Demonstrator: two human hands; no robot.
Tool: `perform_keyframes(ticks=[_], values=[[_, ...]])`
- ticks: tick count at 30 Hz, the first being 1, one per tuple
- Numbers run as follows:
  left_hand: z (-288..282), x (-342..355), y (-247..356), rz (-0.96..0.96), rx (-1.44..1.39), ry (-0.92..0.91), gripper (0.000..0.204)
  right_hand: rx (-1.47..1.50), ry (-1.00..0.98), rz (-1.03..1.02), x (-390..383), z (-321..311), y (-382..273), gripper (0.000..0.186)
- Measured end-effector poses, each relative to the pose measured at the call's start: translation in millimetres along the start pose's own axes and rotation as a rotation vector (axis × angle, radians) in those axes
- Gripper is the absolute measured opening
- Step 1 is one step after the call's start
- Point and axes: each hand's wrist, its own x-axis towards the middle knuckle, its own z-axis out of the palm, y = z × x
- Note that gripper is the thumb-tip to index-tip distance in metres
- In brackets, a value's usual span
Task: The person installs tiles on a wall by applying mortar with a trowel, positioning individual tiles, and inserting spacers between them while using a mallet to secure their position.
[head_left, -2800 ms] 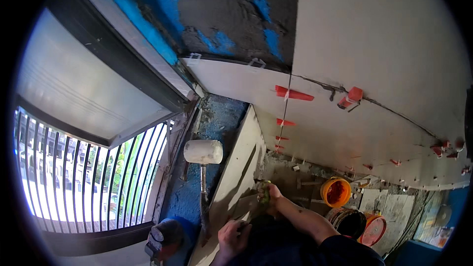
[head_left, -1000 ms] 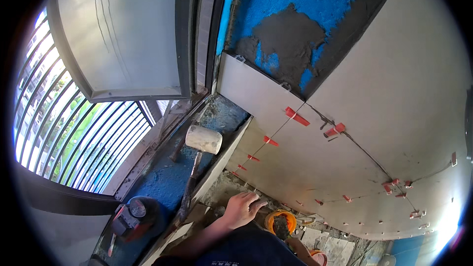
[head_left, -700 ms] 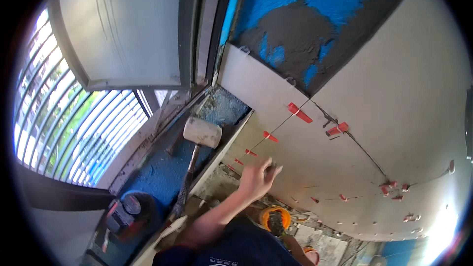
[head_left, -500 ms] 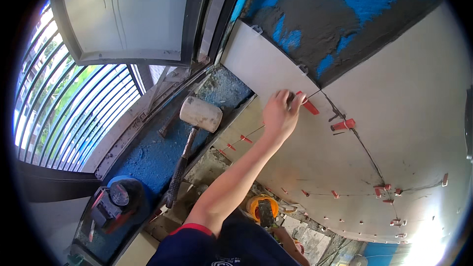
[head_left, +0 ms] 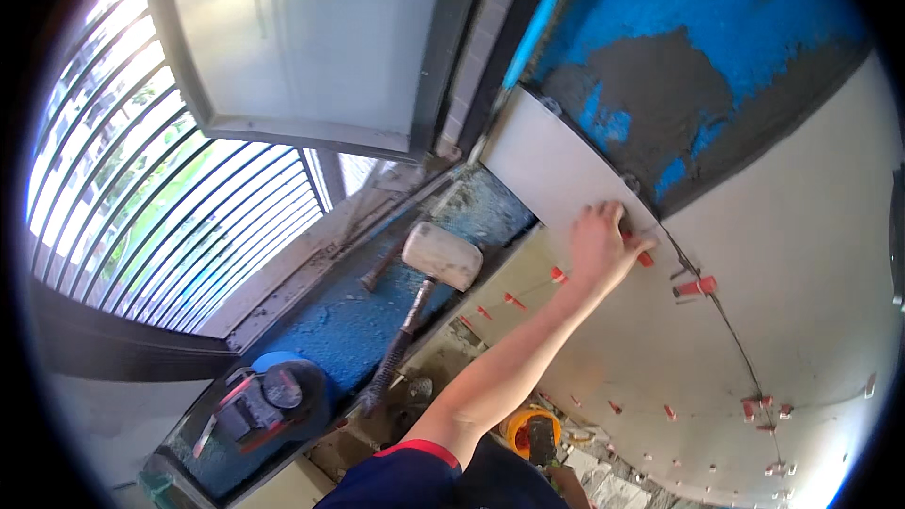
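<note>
My left hand (head_left: pixel 601 243) reaches up to the large pale wall tiles, its thumb and fingers closed about a red tile-levelling wedge (head_left: pixel 645 256) at a joint. The thumb partly hides this wedge. Above the hand is a narrow white tile (head_left: pixel 537 153) with clear clips (head_left: pixel 631 182) along its upper edge. Another red wedge (head_left: pixel 695 287) sits in the joint to the right. Low in the view, my right hand (head_left: pixel 568 484) shows only in part, closed at a trowel with a dark, mortar-smeared blade (head_left: pixel 542 439); its grip is mostly hidden.
A white-headed mallet (head_left: pixel 443 255) lies on the blue sill (head_left: pixel 325 319), near a dark power tool (head_left: pixel 261 402). Grey mortar (head_left: pixel 660 85) covers part of the blue wall. Below stands an orange bucket (head_left: pixel 518 427). A barred window (head_left: pixel 160 170) is at left.
The view has shifted, so the scene sits farther right and lower. My left thumb and fingers have come round the red wedge, which showed more fully before. The right hand stays low with the trowel.
</note>
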Motion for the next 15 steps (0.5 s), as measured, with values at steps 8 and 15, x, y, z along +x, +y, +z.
perform_keyframes(ticks=[8,15], values=[[-44,-99,-36,-0.023,-0.144,-0.118,0.03,-0.071,-0.1,-0.135,17,1,-57,0.027],[-62,-190,-98,-0.039,-0.1,-0.517,0.027,-0.086,-0.176,-0.183,29,5,-54,0.022]])
